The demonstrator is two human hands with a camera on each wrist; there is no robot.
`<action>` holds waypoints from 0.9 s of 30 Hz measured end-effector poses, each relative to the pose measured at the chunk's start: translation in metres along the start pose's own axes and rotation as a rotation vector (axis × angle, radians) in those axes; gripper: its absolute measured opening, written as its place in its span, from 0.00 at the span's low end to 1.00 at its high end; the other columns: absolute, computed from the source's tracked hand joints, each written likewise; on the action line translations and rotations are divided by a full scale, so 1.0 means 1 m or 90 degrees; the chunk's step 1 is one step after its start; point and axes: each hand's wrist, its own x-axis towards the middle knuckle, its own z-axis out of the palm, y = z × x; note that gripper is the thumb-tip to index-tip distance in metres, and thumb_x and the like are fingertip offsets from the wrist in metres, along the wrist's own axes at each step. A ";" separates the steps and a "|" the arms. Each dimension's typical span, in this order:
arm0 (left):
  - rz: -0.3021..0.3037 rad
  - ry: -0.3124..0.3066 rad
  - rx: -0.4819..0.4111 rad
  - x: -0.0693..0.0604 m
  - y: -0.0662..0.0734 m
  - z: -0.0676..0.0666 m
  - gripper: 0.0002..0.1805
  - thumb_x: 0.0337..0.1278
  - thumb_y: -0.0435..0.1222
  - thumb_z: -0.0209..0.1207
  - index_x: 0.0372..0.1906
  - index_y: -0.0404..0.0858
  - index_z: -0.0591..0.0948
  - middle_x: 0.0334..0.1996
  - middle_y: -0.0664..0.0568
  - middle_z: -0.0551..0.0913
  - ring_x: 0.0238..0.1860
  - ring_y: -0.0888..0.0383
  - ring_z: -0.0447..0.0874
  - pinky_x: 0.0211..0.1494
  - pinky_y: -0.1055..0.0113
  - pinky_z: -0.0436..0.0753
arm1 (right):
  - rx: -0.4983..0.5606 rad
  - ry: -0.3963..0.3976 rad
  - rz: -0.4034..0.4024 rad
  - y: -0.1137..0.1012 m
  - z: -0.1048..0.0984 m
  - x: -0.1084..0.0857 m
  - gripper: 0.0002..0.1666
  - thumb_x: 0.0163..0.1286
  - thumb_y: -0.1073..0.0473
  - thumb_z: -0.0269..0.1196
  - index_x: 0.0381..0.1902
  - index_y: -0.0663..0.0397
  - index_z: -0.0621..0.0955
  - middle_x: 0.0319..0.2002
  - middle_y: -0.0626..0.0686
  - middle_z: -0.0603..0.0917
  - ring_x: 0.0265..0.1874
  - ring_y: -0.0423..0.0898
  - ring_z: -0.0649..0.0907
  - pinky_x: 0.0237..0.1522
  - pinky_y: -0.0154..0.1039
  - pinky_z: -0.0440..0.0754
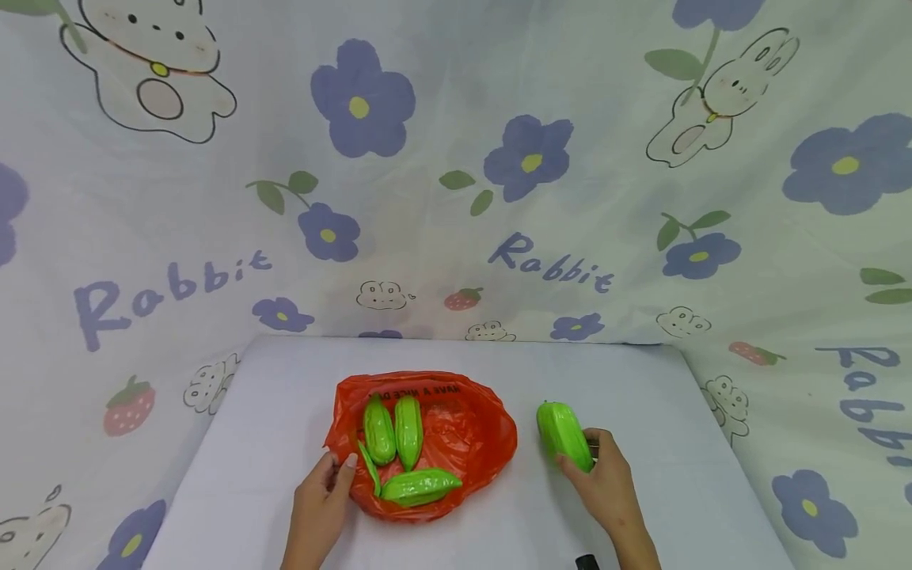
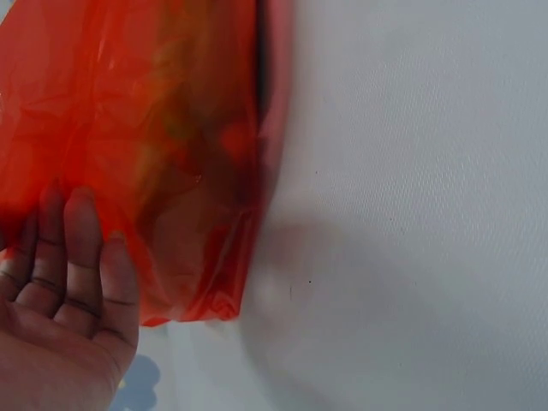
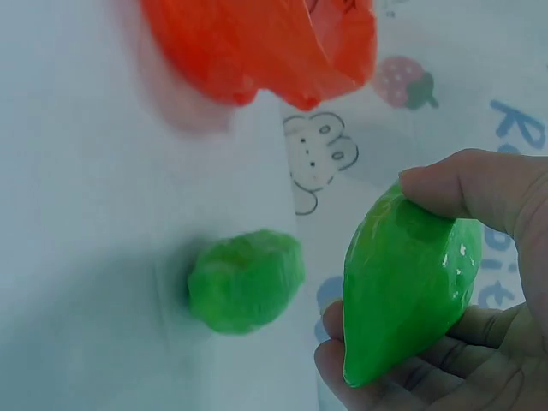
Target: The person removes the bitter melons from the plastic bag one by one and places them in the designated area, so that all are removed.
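A red plastic bag (image 1: 477,431) lies with its mouth spread wide on the table, several green star fruit (image 1: 409,427) inside it. At the bag's near left rim, my left hand (image 1: 319,503) pinches the plastic; in the left wrist view its fingers (image 2: 84,257) lie against the outside of the bag. My right hand (image 1: 606,487), to the right of the bag, grips a glossy green star fruit (image 3: 411,287) between thumb and fingers. Another star fruit (image 3: 247,281) rests on the table close by in the right wrist view. In the head view these two seem to overlap.
The white table (image 1: 278,380) is backed and flanked by a cloth (image 1: 442,237) printed with rabbits and flowers. At the bottom edge of the head view shows the end of a black object (image 1: 587,562), its kind unclear.
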 end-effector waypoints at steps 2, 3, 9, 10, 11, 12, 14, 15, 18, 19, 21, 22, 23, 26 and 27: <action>0.002 0.000 0.001 0.000 0.000 0.000 0.25 0.79 0.57 0.52 0.40 0.38 0.73 0.30 0.50 0.75 0.34 0.55 0.72 0.32 0.68 0.75 | -0.007 0.001 0.004 0.003 -0.003 0.000 0.38 0.66 0.56 0.74 0.64 0.72 0.70 0.54 0.69 0.81 0.53 0.63 0.83 0.47 0.54 0.85; 0.004 0.001 0.003 0.000 0.000 0.000 0.25 0.79 0.57 0.52 0.40 0.38 0.73 0.30 0.50 0.75 0.34 0.55 0.72 0.32 0.68 0.74 | -0.011 0.001 0.003 0.005 -0.005 0.001 0.39 0.67 0.55 0.74 0.64 0.73 0.70 0.55 0.70 0.81 0.54 0.64 0.83 0.48 0.54 0.85; 0.011 0.006 0.000 0.000 0.000 0.000 0.24 0.79 0.56 0.53 0.39 0.38 0.73 0.29 0.50 0.74 0.33 0.55 0.72 0.32 0.68 0.74 | -0.014 0.013 0.000 0.014 -0.009 0.005 0.41 0.70 0.52 0.73 0.66 0.76 0.71 0.55 0.71 0.80 0.54 0.64 0.83 0.49 0.55 0.85; 0.011 0.006 -0.001 0.000 0.000 0.000 0.24 0.79 0.56 0.53 0.39 0.38 0.73 0.29 0.50 0.74 0.33 0.55 0.72 0.32 0.68 0.74 | -0.015 0.014 0.003 0.016 -0.009 0.006 0.41 0.70 0.51 0.73 0.66 0.77 0.71 0.55 0.72 0.80 0.54 0.64 0.83 0.50 0.55 0.85; 0.011 0.005 -0.002 0.000 -0.001 0.000 0.24 0.79 0.56 0.53 0.39 0.38 0.73 0.29 0.50 0.75 0.33 0.55 0.72 0.32 0.68 0.74 | -0.018 0.014 0.007 0.018 -0.008 0.007 0.41 0.70 0.51 0.73 0.66 0.77 0.71 0.55 0.72 0.80 0.54 0.65 0.83 0.50 0.55 0.85; 0.010 0.005 -0.002 0.000 -0.001 0.000 0.24 0.79 0.56 0.53 0.40 0.38 0.74 0.30 0.50 0.75 0.33 0.55 0.72 0.32 0.68 0.74 | -0.020 0.015 0.012 0.021 -0.007 0.008 0.41 0.71 0.51 0.72 0.66 0.77 0.71 0.56 0.73 0.80 0.54 0.65 0.83 0.50 0.56 0.85; 0.009 0.005 -0.001 0.000 -0.001 0.000 0.24 0.79 0.56 0.53 0.40 0.38 0.74 0.30 0.50 0.75 0.33 0.55 0.72 0.32 0.68 0.74 | -0.026 0.017 0.024 0.026 -0.005 0.010 0.41 0.72 0.50 0.72 0.66 0.77 0.71 0.56 0.73 0.80 0.54 0.66 0.83 0.51 0.56 0.85; 0.008 0.007 0.000 0.000 -0.002 0.000 0.24 0.80 0.56 0.53 0.40 0.38 0.73 0.30 0.50 0.74 0.33 0.55 0.72 0.32 0.68 0.74 | -0.026 0.019 0.029 0.029 -0.004 0.011 0.41 0.72 0.50 0.71 0.66 0.78 0.71 0.56 0.74 0.80 0.55 0.67 0.83 0.51 0.57 0.85; 0.010 0.011 0.003 0.001 -0.002 0.000 0.23 0.80 0.55 0.53 0.39 0.38 0.73 0.29 0.50 0.74 0.33 0.55 0.72 0.31 0.68 0.73 | -0.025 0.027 0.043 0.039 0.000 0.015 0.41 0.73 0.49 0.70 0.66 0.78 0.71 0.56 0.74 0.80 0.55 0.68 0.83 0.52 0.57 0.84; 0.011 0.013 0.004 0.001 -0.003 0.000 0.23 0.80 0.55 0.53 0.39 0.38 0.73 0.29 0.50 0.73 0.33 0.55 0.72 0.31 0.68 0.73 | -0.027 0.029 0.046 0.042 0.001 0.016 0.41 0.73 0.48 0.70 0.66 0.78 0.71 0.56 0.74 0.80 0.55 0.68 0.83 0.52 0.58 0.84; 0.013 0.014 0.004 0.001 -0.003 0.000 0.23 0.80 0.55 0.53 0.39 0.38 0.73 0.29 0.50 0.73 0.32 0.55 0.71 0.31 0.68 0.73 | -0.031 0.031 0.053 0.048 0.003 0.019 0.41 0.74 0.48 0.69 0.66 0.78 0.71 0.56 0.74 0.80 0.55 0.67 0.82 0.53 0.58 0.84; 0.014 0.013 0.004 0.001 -0.003 0.000 0.23 0.80 0.55 0.53 0.39 0.38 0.73 0.29 0.50 0.73 0.32 0.55 0.71 0.31 0.68 0.73 | -0.033 0.031 0.059 0.050 0.004 0.020 0.41 0.74 0.48 0.69 0.66 0.77 0.71 0.56 0.74 0.80 0.55 0.67 0.82 0.53 0.58 0.83; 0.013 0.013 0.004 0.001 -0.003 0.000 0.23 0.80 0.55 0.53 0.38 0.38 0.73 0.29 0.50 0.73 0.32 0.55 0.71 0.31 0.68 0.73 | -0.036 0.030 0.064 0.053 0.005 0.021 0.41 0.74 0.48 0.68 0.67 0.77 0.70 0.56 0.74 0.80 0.55 0.67 0.82 0.53 0.59 0.83; 0.010 0.012 0.005 0.000 -0.002 0.000 0.24 0.80 0.55 0.53 0.38 0.38 0.73 0.29 0.50 0.73 0.32 0.55 0.71 0.31 0.68 0.73 | -0.037 0.026 0.078 0.059 0.007 0.025 0.41 0.75 0.47 0.67 0.67 0.77 0.70 0.56 0.74 0.79 0.56 0.67 0.82 0.53 0.59 0.83; 0.008 0.011 0.005 0.000 -0.002 0.000 0.24 0.80 0.55 0.53 0.39 0.38 0.73 0.29 0.50 0.73 0.32 0.55 0.71 0.31 0.68 0.73 | -0.037 0.025 0.083 0.061 0.007 0.026 0.41 0.75 0.47 0.67 0.67 0.77 0.70 0.56 0.74 0.79 0.56 0.67 0.81 0.53 0.59 0.83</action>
